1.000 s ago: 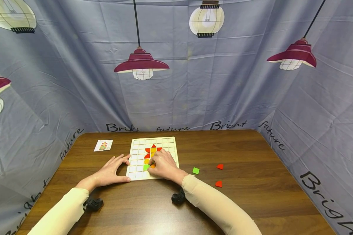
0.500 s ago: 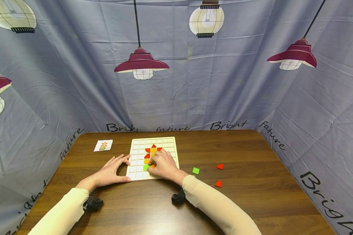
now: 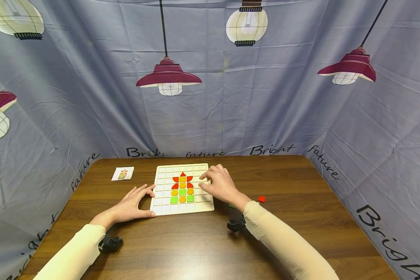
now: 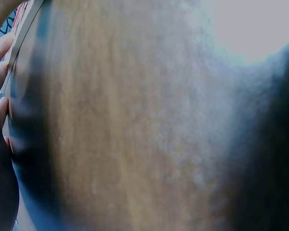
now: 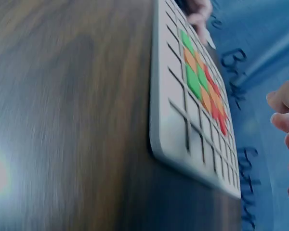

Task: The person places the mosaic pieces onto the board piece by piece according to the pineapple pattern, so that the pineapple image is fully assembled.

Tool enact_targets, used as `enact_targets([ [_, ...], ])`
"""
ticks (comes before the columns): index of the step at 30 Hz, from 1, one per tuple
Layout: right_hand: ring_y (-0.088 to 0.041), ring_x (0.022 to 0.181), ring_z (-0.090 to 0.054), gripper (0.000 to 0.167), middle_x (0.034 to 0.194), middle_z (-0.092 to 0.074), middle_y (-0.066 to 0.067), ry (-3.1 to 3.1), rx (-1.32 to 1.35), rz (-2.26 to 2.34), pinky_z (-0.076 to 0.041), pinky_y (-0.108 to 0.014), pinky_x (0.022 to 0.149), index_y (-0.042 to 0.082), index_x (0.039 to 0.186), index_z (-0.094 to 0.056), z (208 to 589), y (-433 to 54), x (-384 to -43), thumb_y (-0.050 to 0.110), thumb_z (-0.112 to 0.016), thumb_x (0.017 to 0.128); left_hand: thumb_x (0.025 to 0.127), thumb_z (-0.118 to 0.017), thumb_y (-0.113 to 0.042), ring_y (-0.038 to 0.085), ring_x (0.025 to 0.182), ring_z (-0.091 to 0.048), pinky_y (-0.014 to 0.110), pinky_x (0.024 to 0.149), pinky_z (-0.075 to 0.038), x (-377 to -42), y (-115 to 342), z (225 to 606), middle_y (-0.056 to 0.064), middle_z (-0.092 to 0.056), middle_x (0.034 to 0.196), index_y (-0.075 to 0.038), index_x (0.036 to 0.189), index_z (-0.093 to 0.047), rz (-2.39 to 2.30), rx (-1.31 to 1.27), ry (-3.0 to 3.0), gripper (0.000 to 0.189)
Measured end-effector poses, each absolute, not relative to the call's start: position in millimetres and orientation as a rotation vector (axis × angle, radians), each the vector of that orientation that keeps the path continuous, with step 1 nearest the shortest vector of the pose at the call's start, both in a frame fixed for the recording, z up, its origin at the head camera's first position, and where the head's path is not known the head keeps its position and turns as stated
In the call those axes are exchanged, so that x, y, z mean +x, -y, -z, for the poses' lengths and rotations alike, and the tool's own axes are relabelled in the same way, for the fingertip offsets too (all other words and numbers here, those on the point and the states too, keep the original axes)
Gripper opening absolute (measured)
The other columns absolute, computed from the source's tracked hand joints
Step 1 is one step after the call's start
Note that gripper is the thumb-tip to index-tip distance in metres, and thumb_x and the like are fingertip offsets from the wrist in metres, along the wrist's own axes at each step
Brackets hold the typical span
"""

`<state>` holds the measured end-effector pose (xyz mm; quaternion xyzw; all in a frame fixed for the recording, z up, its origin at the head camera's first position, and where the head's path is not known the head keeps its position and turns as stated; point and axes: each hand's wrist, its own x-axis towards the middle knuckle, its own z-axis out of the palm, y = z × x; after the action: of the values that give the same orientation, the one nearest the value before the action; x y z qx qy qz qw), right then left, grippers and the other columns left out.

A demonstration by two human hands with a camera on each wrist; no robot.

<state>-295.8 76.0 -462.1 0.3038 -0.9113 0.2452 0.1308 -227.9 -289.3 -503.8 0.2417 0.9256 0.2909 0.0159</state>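
Observation:
A pale square grid board (image 3: pixel 162 177) lies on the table, bearing a figure made of red, orange and green pieces. Red quarter-circles and a red triangle (image 3: pixel 183 174) sit at its top; orange discs (image 3: pixel 182 199) and green squares (image 3: pixel 190 198) fill the lower part. My left hand (image 3: pixel 131 202) touches the board's left edge with fingertips and thumb spread apart. My right hand (image 3: pixel 221 184) hovers over the board's right edge, thumb and index finger parted with nothing between them. In the right wrist view its fingers (image 5: pixel 284 122) appear beside the board (image 5: pixel 171 132).
A small card (image 3: pixel 123 173) printed with a similar figure lies at the back left. Right of the board are a loose red quarter-circle (image 3: pixel 261 199) and a green square (image 3: pixel 232 205) mostly hidden by my right wrist. Patterned fabric (image 3: pixel 210 116) hangs behind the table (image 3: pixel 182 245).
My right hand has left the figure and moved right and up, uncovering a green square at its lower right. The forearm now covers the other loose red piece. My left hand stays put.

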Motion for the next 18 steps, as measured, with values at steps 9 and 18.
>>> enact_targets([
  [9, -0.016, 0.089, -0.048, 0.022, 0.083, -0.055, 0.01, 2.655, 0.756, -0.741, -0.04, -0.036, 0.08, 0.018, 0.101, -0.08, 458, -137, -297, 0.034, -0.08, 0.086, 0.081, -0.082, -0.053, 0.045, 0.15, -0.025, 0.066, 0.12, -0.006, -228, 290, 503, 0.013, -0.039, 0.161, -0.019, 0.116, -0.056, -0.901, 0.743, -2.872, 0.055],
  [18, -0.017, 0.088, -0.049, 0.027, 0.084, -0.056, 0.009, 2.684, 0.696, -0.695, -0.04, -0.037, 0.077, 0.015, 0.104, -0.08, 467, -193, -288, 0.033, -0.083, 0.084, 0.081, -0.082, -0.054, 0.045, 0.149, -0.026, 0.067, 0.12, -0.007, -229, 290, 505, 0.013, -0.039, 0.161, -0.021, 0.116, -0.056, -0.9, 0.753, -2.876, 0.054],
])
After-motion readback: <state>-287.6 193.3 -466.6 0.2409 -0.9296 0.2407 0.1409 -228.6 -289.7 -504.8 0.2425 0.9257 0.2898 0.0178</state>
